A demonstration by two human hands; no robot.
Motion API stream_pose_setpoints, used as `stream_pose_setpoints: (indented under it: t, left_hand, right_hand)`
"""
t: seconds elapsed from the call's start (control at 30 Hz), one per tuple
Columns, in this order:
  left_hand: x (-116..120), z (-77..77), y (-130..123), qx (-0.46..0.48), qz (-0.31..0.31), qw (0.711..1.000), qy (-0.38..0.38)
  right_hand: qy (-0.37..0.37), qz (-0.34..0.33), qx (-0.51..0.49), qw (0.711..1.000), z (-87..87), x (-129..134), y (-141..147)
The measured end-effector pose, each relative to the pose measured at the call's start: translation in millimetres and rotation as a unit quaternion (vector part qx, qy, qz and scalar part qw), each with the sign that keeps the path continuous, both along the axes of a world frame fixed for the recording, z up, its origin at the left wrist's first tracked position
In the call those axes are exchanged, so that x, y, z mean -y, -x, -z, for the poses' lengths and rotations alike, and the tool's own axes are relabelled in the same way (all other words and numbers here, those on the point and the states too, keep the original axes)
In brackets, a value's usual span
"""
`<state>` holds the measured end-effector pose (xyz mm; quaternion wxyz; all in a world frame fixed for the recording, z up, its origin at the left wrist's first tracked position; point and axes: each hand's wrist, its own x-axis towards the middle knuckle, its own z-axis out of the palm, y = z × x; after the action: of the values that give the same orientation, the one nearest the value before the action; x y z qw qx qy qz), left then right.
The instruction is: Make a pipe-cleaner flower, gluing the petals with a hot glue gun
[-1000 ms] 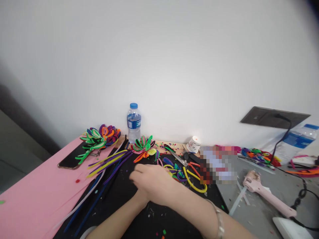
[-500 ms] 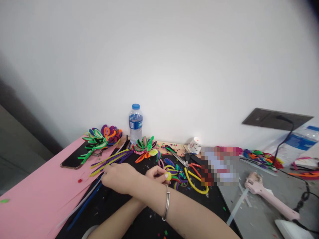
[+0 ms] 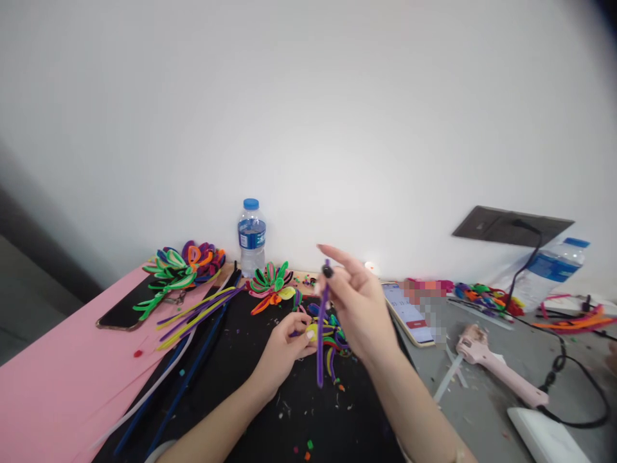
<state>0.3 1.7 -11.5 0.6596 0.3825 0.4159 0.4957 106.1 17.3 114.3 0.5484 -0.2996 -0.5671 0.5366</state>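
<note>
My left hand (image 3: 283,347) pinches a small round yellow pipe-cleaner piece (image 3: 313,332) low over the black mat (image 3: 270,421). Beside it lie purple, yellow and green pipe-cleaner loops (image 3: 332,337), partly hidden by my hands. Raised in front of them, my right hand (image 3: 369,312) grips a purple pipe cleaner (image 3: 321,354) between thumb and fingers, and the strip hangs nearly straight down. Its index finger points up to the left. Left of my hands, a bundle of yellow and purple pipe cleaners (image 3: 197,321) rests across the mat's edge, close to a multicoloured pipe-cleaner flower (image 3: 270,283).
A water bottle (image 3: 251,238) stands by the wall. Farther left, a larger pipe-cleaner flower (image 3: 187,270) covers part of a dark phone (image 3: 126,307). On the right are a lit phone (image 3: 407,312), a pink glue gun (image 3: 506,373) with its cord, and a second bottle (image 3: 554,270).
My right hand has swung from the bundle at left to the right and up, now with a purple pipe cleaner. My arms are uncrossed. My left hand still pinches the yellow piece.
</note>
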Motion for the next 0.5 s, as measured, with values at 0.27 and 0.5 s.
stream_pose_setpoints:
  t: [0.27,0.5]
  left_hand:
    - [3,-8.1,2,-0.042,0.005,0.999,-0.034]
    - [3,-9.8,1,-0.053,-0.001,0.998,-0.044]
  right_hand:
    - [0.15,0.05,0.122,0.98,63.4,-4,-82]
    - [0.153,0.05,0.23,0.96,94.6,1,-78]
